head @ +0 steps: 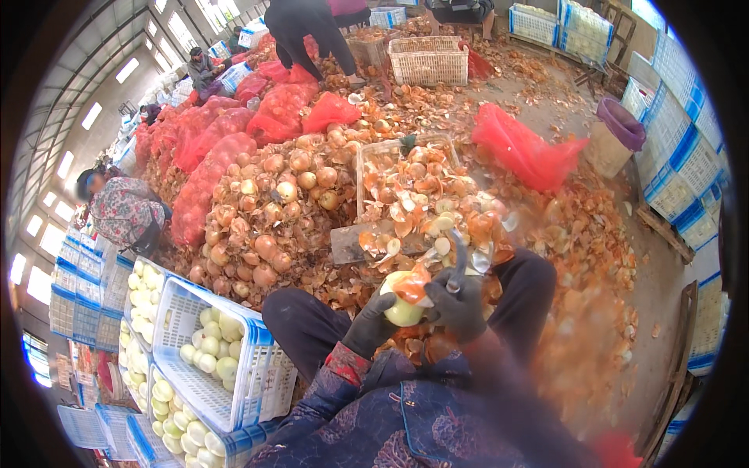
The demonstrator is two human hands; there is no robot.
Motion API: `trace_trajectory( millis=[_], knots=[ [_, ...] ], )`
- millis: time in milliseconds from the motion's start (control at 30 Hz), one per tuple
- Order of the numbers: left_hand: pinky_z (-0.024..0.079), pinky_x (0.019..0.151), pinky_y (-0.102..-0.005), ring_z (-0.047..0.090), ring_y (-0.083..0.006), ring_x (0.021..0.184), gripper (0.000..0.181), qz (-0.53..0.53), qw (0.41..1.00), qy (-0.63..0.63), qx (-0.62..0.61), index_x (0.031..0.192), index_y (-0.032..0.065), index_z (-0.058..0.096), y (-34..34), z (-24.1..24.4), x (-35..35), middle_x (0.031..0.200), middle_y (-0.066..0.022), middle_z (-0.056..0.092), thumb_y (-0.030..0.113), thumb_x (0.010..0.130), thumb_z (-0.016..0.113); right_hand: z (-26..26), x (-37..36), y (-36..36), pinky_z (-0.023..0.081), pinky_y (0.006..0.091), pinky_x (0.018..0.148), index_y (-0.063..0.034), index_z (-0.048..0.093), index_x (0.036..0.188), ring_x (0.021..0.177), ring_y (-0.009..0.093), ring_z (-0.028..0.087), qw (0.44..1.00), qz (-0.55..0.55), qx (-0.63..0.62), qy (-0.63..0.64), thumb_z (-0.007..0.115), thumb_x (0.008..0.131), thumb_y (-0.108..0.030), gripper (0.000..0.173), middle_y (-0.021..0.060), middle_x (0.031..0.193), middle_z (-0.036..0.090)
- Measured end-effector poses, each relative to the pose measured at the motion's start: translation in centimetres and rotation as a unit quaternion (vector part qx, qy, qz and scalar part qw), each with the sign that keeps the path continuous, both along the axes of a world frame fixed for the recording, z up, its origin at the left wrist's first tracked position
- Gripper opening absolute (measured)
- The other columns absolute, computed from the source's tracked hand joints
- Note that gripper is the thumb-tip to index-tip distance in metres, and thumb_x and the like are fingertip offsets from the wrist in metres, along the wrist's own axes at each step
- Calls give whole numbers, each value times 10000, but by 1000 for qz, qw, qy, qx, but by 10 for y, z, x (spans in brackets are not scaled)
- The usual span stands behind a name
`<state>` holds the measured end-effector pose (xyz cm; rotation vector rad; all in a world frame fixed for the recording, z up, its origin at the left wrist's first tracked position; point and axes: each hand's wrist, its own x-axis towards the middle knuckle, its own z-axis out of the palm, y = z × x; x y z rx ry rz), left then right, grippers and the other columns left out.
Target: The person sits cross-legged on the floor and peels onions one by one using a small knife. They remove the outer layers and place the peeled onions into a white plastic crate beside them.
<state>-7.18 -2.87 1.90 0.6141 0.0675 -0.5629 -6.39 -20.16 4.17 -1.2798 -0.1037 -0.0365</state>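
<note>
Between my two hands, above my lap, is an onion, partly bare and pale green, with a flap of orange skin standing off its top. My left hand, in a dark glove, holds it from the left. My right hand, gloved too, grips the handle of a small curved knife, and its fingers touch the loose skin. The blade's tip cannot be made out clearly. Just beyond my hands, onion skins and cut pieces lie heaped over a crate and a grey board.
Unpeeled onions are piled ahead to the left, beside red mesh sacks. A white-blue crate of peeled onions stands by my left knee. A red net and a lined bin are at right. Several people work farther off.
</note>
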Motion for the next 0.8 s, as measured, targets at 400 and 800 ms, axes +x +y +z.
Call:
trace_trajectory(
  millis=[400,800],
  knots=[
    [539,887,-357,609,-253,1064,689,168,968,-131,133,1292,16,448,-13,6,-6,1193,-144,570,192,692,736,-9,9,2,378,224,445,-58,583,846,472,78,455,928,46,325,174,537,964,-223,208,-5,586,504],
    [509,917,-350,586,-237,1080,867,106,964,-189,152,1317,26,430,-12,7,-18,1199,-126,554,252,561,789,-54,30,3,489,245,525,-55,583,980,578,113,577,926,-113,289,215,556,966,-311,258,54,732,627]
  ],
)
